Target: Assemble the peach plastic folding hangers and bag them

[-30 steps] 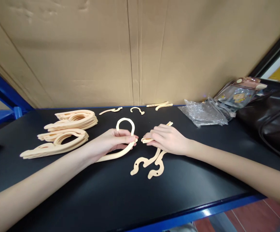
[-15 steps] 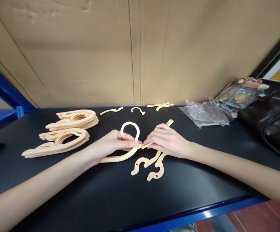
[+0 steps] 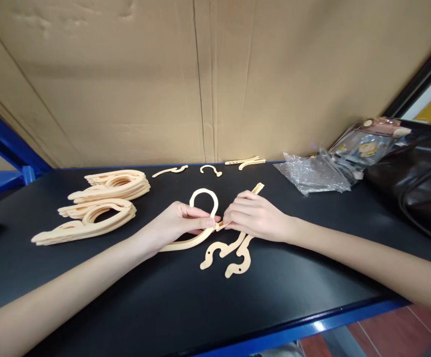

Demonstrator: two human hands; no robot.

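Between thumb and fingers, my left hand [image 3: 189, 219] pinches a cream hook piece [image 3: 215, 201] where its curve meets a longer curved arm [image 3: 188, 244]. My right hand [image 3: 250, 215] is closed on a slim cream piece [image 3: 221, 225], whose tip meets the hook's lower end. Other cream arms pass beneath the right hand; two curled ends, a left one [image 3: 211, 252] and a right one [image 3: 242, 267], lie on the black surface below it. Another end [image 3: 258, 188] sticks out above that hand. The right fingertips are partly hidden.
Two stacks of cream pieces, a back one [image 3: 126, 186] and a front one [image 3: 104, 218], lie at the left. Loose pieces [image 3: 210, 169] rest along the back edge. Crumpled clear plastic [image 3: 314, 173] and a dark bag [image 3: 416, 183] are at the right. Cardboard [image 3: 144, 89] stands behind.
The hook and the curved arm in my left hand have shifted slightly right, and the gap between my hands has narrowed. The whole view has moved a little. Both hands keep their holds.
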